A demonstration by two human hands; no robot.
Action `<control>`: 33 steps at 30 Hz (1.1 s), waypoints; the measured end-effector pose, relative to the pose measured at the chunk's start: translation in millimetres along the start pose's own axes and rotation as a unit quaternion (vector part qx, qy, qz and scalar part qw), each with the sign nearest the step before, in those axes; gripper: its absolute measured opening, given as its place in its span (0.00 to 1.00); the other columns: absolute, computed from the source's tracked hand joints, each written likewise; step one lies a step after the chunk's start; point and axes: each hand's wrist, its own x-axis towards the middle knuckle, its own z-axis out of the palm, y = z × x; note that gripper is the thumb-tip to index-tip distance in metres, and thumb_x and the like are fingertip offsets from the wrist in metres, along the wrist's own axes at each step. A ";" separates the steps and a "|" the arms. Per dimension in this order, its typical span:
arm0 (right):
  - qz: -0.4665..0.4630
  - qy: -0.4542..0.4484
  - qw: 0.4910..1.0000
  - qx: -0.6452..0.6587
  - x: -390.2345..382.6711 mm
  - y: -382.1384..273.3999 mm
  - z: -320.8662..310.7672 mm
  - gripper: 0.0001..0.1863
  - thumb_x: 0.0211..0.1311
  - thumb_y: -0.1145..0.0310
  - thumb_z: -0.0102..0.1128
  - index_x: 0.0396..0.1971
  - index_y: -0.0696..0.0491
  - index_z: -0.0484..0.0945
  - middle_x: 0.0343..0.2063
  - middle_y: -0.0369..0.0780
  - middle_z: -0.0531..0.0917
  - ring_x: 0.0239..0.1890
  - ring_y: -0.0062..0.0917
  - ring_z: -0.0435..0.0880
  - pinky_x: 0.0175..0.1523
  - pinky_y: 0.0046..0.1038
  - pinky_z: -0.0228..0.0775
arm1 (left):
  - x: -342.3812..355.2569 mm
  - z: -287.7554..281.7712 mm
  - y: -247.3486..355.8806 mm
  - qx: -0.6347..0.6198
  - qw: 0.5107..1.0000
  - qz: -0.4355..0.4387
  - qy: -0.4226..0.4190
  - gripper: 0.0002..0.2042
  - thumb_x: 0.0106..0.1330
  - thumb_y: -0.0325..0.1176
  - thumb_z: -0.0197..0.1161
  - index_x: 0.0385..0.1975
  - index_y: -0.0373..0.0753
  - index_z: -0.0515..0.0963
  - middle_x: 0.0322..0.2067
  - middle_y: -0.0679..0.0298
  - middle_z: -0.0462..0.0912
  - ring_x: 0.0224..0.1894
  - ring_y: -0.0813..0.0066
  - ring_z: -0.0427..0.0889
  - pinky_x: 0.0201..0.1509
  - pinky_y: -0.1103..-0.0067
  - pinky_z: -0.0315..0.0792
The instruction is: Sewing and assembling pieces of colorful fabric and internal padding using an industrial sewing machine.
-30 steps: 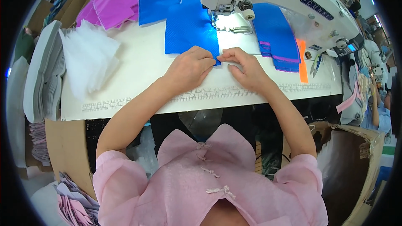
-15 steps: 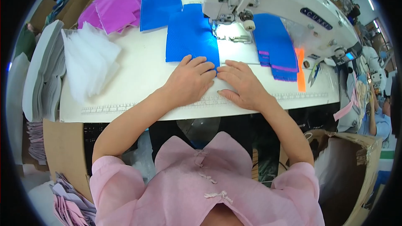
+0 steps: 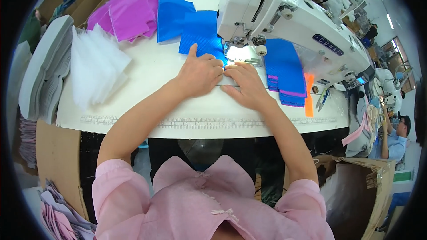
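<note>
A blue textured fabric piece [image 3: 198, 27] lies flat on the white table, its right edge beside the lit needle area of a white sewing machine [image 3: 284, 20]. My left hand [image 3: 201, 74] rests on its near end, forefinger stretched forward and the other fingers curled in at the near right corner. Fingertips of my right hand [image 3: 247, 85] meet the left ones at that corner; its fingers are extended and its thumb is apart on the table. The fabric's near edge is mostly hidden under my hands. The presser foot [image 3: 253, 61] is just beyond my right fingers.
Blue pieces with pink edging [image 3: 284, 69], an orange strip [image 3: 309, 94] and small snips [image 3: 321, 100] lie right. Purple pieces [image 3: 133, 15], another blue piece [image 3: 171, 15] and white sheer sheets [image 3: 95, 64] lie left. A printed ruler [image 3: 200, 123] runs along the near edge.
Both hands have moved forward from beside the ruler toward the machine, and the blue fabric piece has slid forward with them. The whole view has shifted slightly.
</note>
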 end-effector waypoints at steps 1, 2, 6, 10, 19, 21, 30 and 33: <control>0.007 0.007 1.000 -0.022 2.5 2.3 2.7 0.21 0.51 0.57 0.57 0.41 0.55 0.72 0.45 0.42 0.74 0.54 0.39 0.65 0.57 0.37 0.52 | 3.7 2.7 -3.1 0.007 1.000 -0.009 0.007 0.06 0.56 0.36 0.57 0.31 0.46 0.79 0.38 0.72 0.77 0.48 0.76 0.72 0.58 0.50 0.51; -0.001 0.010 0.999 -0.033 7.2 2.2 4.1 0.22 0.51 0.55 0.57 0.42 0.55 0.71 0.46 0.43 0.73 0.54 0.39 0.65 0.57 0.38 0.51 | 6.6 2.4 -7.5 0.008 1.000 -0.014 0.015 0.06 0.56 0.36 0.57 0.31 0.46 0.79 0.38 0.72 0.77 0.48 0.76 0.72 0.58 0.50 0.51; 0.014 0.012 0.998 -0.060 13.0 -2.0 6.1 0.23 0.51 0.56 0.56 0.44 0.55 0.70 0.49 0.44 0.72 0.54 0.40 0.65 0.57 0.39 0.51 | 18.3 9.9 -23.5 0.021 0.999 -0.020 -0.015 0.08 0.57 0.38 0.55 0.32 0.46 0.77 0.39 0.71 0.77 0.46 0.75 0.72 0.56 0.53 0.53; 0.036 0.005 0.998 -0.053 12.0 -8.9 8.2 0.20 0.50 0.63 0.56 0.43 0.56 0.70 0.48 0.45 0.72 0.54 0.40 0.64 0.59 0.37 0.52 | 21.5 27.3 -36.5 0.052 0.998 -0.027 0.017 0.10 0.54 0.35 0.56 0.35 0.44 0.76 0.38 0.69 0.76 0.46 0.73 0.71 0.49 0.65 0.57; 0.014 0.029 0.999 -0.041 5.7 -6.5 7.7 0.16 0.51 0.65 0.56 0.39 0.57 0.71 0.45 0.45 0.74 0.51 0.41 0.67 0.56 0.38 0.57 | 30.6 36.2 -38.0 0.064 0.993 -0.089 0.034 0.07 0.52 0.30 0.55 0.31 0.45 0.75 0.33 0.68 0.74 0.42 0.71 0.72 0.40 0.71 0.62; 0.013 0.028 0.999 -0.044 5.7 -6.1 7.9 0.15 0.51 0.66 0.56 0.39 0.57 0.71 0.45 0.45 0.74 0.50 0.41 0.68 0.55 0.37 0.57 | 31.3 37.5 -39.2 0.067 0.993 -0.084 0.047 0.07 0.51 0.30 0.55 0.30 0.45 0.76 0.32 0.68 0.74 0.40 0.72 0.73 0.40 0.71 0.62; -0.105 0.019 0.989 -0.101 26.6 -23.2 10.5 0.20 0.48 0.69 0.59 0.42 0.59 0.69 0.48 0.49 0.70 0.52 0.43 0.68 0.55 0.39 0.60 | 6.3 -21.2 -90.1 0.107 0.948 -0.228 0.195 0.13 0.58 0.39 0.53 0.43 0.45 0.71 0.50 0.60 0.68 0.57 0.61 0.61 0.55 0.49 0.52; -0.110 0.003 0.991 -0.075 65.2 -42.8 24.0 0.26 0.47 0.67 0.60 0.47 0.60 0.67 0.54 0.49 0.64 0.57 0.44 0.61 0.58 0.42 0.55 | -5.8 -44.4 -131.6 0.162 0.923 -0.341 0.081 0.20 0.63 0.45 0.46 0.54 0.51 0.65 0.60 0.60 0.58 0.64 0.53 0.50 0.57 0.44 0.46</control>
